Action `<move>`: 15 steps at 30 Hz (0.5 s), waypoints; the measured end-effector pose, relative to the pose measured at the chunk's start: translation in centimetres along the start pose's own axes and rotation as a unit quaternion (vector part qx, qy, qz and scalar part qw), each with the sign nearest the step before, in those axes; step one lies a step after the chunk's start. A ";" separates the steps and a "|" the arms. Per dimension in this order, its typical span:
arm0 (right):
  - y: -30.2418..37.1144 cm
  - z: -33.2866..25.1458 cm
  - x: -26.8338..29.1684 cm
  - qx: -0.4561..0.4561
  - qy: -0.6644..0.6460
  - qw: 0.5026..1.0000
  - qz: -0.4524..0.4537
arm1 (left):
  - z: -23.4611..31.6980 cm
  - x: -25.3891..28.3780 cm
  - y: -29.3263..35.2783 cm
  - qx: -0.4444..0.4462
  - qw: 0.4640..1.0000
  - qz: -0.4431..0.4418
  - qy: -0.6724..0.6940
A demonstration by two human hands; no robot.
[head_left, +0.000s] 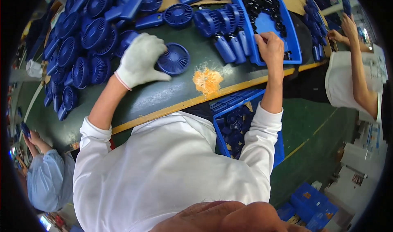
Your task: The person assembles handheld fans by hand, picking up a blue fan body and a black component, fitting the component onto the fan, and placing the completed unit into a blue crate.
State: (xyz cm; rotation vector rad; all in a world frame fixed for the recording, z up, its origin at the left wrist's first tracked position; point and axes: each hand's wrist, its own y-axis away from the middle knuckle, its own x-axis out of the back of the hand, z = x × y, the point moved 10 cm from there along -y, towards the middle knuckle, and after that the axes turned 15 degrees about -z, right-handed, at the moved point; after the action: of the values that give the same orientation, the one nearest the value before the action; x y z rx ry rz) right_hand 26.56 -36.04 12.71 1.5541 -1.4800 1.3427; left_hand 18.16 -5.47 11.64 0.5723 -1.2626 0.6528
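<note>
My left hand (141,60), in a white knitted glove, curls its fingers at the left rim of a round blue handheld fan (174,59) on the table. The thumb stretches along the fan's lower side; the palm side of the glove is hidden. My bare right hand (271,49) is closed, fingertips together, over the near part of a blue plastic tray (291,35). Small black parts (256,0) lie heaped in that tray. Anything between the right fingertips is too hidden to make out. Several blue fans (225,21) lean together just left of the tray.
A large pile of blue fans (96,35) covers the table's left and far side. An orange worn patch (206,81) marks the table near its yellow edge (163,114). Below sits a blue crate (220,135) of fan parts. Co-workers sit at left (51,174) and right (352,76).
</note>
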 end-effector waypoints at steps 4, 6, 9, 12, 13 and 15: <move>-3.7 2.4 -3.1 -0.073 0.049 0.993 -0.084 | -0.1 -2.1 1.8 0.049 0.998 0.045 0.014; -4.5 3.6 -4.6 -0.100 0.079 0.985 -0.119 | -0.3 -3.5 2.0 0.083 0.996 0.002 -0.014; -5.6 4.6 -5.6 -0.088 0.093 0.976 -0.174 | 0.6 -4.8 2.7 0.071 0.997 -0.007 0.029; -4.7 3.9 -3.0 -0.087 0.001 0.992 -0.088 | 2.3 -3.7 4.1 -0.004 0.999 0.049 0.010; -3.8 4.2 -2.2 -0.099 -0.126 0.986 -0.040 | 3.2 -3.1 4.9 -0.033 0.994 0.102 -0.007; -1.3 3.9 -0.8 -0.109 -0.306 0.943 0.068 | 3.6 -2.9 6.4 -0.041 0.990 0.134 -0.012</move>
State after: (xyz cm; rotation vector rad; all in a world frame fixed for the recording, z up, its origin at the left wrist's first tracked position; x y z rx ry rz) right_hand 28.96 -39.07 11.07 1.8357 -2.0573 0.7445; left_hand 10.58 -3.99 9.81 0.3450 -1.3950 0.8148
